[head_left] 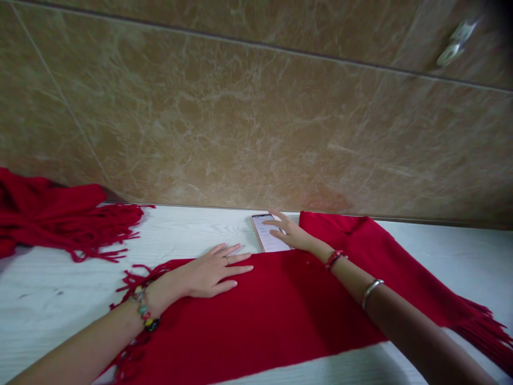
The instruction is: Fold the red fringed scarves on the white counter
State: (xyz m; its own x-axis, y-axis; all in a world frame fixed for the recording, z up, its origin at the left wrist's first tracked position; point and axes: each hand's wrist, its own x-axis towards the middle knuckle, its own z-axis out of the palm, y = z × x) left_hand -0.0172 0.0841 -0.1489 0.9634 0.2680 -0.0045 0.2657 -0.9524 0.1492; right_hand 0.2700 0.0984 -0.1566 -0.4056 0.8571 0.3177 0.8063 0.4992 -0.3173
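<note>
A red fringed scarf (260, 315) lies spread over the white surface, its right part folded over at an angle and ending in a fringe at the far right. On its upper left part my left hand (218, 270) rests flat, fingers spread and pointing right. My right hand (290, 232) reaches over a phone (266, 238) with a lit screen, its fingers apart. Whether the fingertips touch the screen I cannot tell. The phone lies just beyond the scarf's upper edge, with its lower end at the cloth.
Another red fringed cloth (44, 214) lies bunched at the far left. Behind the white wood-grain surface (192, 227) rises a brown marbled tile wall (224, 117). A small pale fitting (455, 45) is on the wall at the upper right.
</note>
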